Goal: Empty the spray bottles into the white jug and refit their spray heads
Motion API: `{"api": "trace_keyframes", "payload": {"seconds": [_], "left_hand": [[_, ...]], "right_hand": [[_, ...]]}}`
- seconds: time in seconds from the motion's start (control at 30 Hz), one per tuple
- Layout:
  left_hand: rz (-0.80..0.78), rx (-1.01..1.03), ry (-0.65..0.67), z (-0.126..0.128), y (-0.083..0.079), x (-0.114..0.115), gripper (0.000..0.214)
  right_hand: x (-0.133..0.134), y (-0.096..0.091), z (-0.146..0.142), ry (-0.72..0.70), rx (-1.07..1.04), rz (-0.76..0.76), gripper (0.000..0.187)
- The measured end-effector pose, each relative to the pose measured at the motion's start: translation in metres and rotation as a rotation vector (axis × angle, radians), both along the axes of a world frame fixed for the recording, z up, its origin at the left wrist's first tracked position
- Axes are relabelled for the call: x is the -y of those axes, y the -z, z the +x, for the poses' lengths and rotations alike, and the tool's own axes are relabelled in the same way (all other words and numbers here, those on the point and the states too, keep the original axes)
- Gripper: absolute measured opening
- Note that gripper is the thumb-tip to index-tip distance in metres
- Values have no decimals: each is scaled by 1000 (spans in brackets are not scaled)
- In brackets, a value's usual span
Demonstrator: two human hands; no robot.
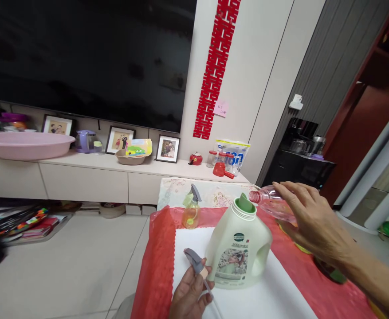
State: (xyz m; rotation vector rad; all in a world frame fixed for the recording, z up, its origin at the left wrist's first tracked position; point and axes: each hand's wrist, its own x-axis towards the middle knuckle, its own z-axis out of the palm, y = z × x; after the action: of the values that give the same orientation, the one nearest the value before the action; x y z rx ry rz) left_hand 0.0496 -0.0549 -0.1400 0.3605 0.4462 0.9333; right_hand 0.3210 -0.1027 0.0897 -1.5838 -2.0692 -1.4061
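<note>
A clear bottle (274,204) is gripped by the right hand (309,217), tipped mouth-first beside the open detergent jug (239,248) on the white cloth (264,301). A grey spray head (196,261) is pinched in the left hand (189,294).

A table (357,235) holds a red cloth (156,261) with a white sheet (264,301) on top. A big detergent jug (239,248) and a small spray bottle (191,212) stand there.
</note>
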Motion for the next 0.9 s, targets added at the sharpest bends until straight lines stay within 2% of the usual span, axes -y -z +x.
{"api": "trace_keyframes", "payload": {"seconds": [0.23,0.47,0.9], "left_hand": [[-1,1,14,-1,4,-1,45],[23,12,42,-1,11,-3,50],[3,6,44,-1,15,-3,55]], "right_hand": [[-2,-9,-3,-5,41,-51,59],[-3,-17,-7,8,84,-62,62],[-4,-33,-13,30,202,-61,59]]}}
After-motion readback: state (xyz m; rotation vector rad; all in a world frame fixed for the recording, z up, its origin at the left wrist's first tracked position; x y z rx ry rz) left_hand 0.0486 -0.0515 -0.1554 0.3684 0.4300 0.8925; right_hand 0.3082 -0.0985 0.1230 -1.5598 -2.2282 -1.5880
